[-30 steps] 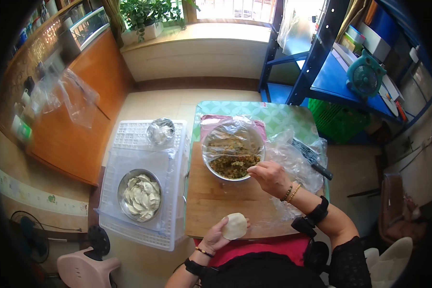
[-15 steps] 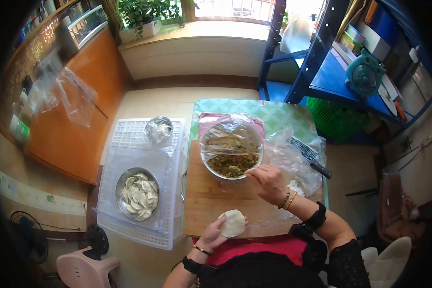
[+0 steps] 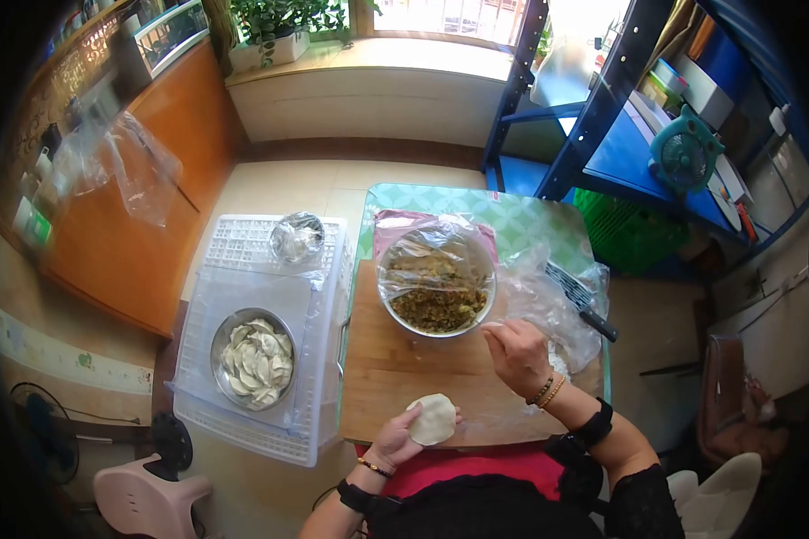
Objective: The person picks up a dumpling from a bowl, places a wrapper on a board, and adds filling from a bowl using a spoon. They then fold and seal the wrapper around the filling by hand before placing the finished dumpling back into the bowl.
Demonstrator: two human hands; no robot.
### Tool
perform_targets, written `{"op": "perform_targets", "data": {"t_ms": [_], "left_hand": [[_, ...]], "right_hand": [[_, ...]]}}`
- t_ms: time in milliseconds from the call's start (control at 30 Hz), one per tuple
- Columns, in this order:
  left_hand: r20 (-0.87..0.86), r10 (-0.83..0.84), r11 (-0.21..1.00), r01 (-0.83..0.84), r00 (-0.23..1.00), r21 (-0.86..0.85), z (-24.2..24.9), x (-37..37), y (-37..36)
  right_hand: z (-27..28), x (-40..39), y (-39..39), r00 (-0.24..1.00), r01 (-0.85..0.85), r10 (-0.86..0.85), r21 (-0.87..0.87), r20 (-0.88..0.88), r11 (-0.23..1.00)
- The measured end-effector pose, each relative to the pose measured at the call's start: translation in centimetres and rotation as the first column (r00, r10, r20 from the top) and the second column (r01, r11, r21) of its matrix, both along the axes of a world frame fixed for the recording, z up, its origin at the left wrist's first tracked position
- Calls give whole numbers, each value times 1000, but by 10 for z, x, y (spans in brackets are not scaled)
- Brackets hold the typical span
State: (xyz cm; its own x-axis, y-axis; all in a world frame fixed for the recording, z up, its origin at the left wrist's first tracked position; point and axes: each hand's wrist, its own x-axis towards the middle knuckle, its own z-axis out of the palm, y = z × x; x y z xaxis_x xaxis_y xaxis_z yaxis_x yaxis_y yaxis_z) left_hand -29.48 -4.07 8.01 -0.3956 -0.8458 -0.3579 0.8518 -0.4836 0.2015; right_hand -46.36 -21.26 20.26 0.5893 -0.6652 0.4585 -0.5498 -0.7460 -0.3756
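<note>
On my left hand (image 3: 397, 440) lies a round, pale dumpling wrapper (image 3: 432, 419), with the thumb over its edge and fingertips showing past its far side. My right hand (image 3: 519, 352) is above the wooden board (image 3: 377, 359), just right of the filling bowl's lower rim. Its fingers are pinched together; whatever is in them is too small to make out. The bowl (image 3: 447, 335) holds chopped greenish-brown filling (image 3: 440, 305), its back half under clear plastic film (image 3: 431, 242).
Left of the table, a metal bowl of folded dumplings (image 3: 259, 359) rests on a white plastic crate (image 3: 333, 305). Behind it sits a small bowl wrapped in plastic (image 3: 297, 236). A black-handled tool (image 3: 593, 319) lies on a crumpled plastic bag (image 3: 530, 287) at the table's right.
My right hand has drawn back from the filling bowl's rim, a little right and toward me, still pinched. My left hand keeps the wrapper in nearly the same spot.
</note>
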Motion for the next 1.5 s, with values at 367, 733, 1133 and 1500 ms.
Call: {"op": "perform_targets", "data": {"t_ms": [367,733,1133,1500], "left_hand": [[29,-26,1000,26,999,6,0,-4,-1],[9,-18,1000,18,1000,4,-3,-2,-1],[49,-4,999,2,999,40,-3,4,6],[17,-7,1000,7,1000,12,1,3,-2]], "right_hand": [[-46,32,-18,987,-152,153,-15,56,988],[-8,21,-22,917,-376,352,-117,-185,919],[-8,12,-30,969,-226,224,-14,-101,974],[-29,23,-20,980,-163,168,48,-110,985]]}}
